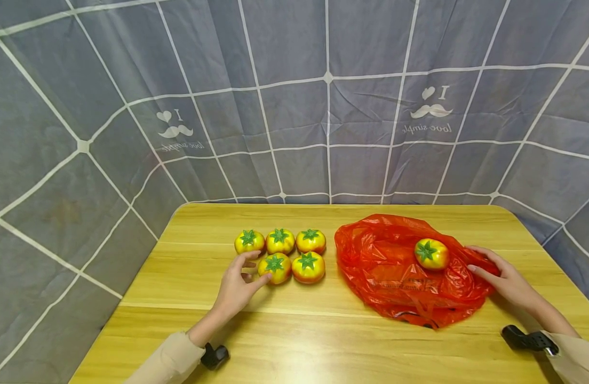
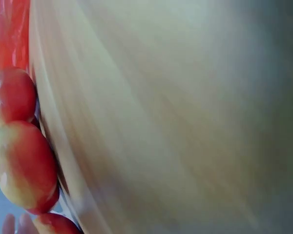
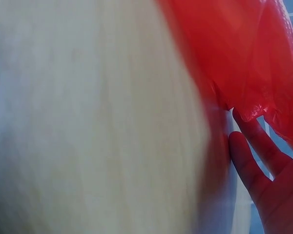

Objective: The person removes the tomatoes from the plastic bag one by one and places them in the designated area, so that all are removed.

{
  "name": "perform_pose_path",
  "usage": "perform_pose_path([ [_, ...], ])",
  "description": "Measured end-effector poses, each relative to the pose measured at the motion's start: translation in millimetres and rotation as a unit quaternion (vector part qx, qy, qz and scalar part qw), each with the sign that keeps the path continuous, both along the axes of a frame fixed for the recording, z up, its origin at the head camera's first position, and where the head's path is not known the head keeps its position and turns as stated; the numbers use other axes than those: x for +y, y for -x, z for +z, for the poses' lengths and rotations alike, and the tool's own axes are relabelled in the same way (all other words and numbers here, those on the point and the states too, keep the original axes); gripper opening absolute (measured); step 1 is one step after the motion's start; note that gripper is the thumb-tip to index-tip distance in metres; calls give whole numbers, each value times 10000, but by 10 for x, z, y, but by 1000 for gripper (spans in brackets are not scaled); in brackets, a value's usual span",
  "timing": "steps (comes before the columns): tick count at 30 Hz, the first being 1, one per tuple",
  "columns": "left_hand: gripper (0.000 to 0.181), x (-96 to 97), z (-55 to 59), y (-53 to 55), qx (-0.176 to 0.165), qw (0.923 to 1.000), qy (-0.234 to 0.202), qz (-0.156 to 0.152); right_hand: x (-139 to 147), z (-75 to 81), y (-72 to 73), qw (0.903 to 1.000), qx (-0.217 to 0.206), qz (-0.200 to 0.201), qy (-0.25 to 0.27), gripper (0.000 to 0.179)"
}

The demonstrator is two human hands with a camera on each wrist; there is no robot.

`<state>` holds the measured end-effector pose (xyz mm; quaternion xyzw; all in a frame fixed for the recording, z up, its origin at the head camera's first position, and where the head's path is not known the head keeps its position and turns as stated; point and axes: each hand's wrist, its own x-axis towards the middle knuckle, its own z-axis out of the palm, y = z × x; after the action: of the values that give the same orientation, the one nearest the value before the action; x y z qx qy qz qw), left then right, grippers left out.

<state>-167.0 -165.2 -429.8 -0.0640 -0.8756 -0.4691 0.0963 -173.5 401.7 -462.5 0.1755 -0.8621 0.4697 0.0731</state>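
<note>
Five yellow-red tomatoes with green star-shaped tops stand in two rows left of centre in the head view, three behind and two in front. My left hand (image 1: 237, 285) is at the front-left tomato (image 1: 274, 268), thumb at its lower left edge and fingers spread along its left side. In the left wrist view, fingertips (image 2: 25, 224) appear low beside a tomato (image 2: 56, 224). A crumpled red plastic bag (image 1: 376, 261) lies spread to the right, with another tomato (image 1: 431, 254) on it. My right hand (image 1: 508, 280) touches the bag's right edge with thumb and extended fingers apart.
The wooden table (image 1: 294, 336) meets a grey curtain (image 1: 294, 122) with white grid lines at its far edge and along both sides. A black wrist strap (image 1: 215, 356) is on the left arm, another strap (image 1: 530, 340) on the right.
</note>
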Motion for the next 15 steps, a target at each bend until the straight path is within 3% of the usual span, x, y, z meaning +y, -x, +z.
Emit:
perform_pose_path([
  [7,42,99,78,-61,351,9976,-593,-27,-5,4,2,10000,-1,45,83,46],
  [15,43,250,135,-145,301,9946,-924,-355,-5,9,9,10000,63,-32,39,46],
])
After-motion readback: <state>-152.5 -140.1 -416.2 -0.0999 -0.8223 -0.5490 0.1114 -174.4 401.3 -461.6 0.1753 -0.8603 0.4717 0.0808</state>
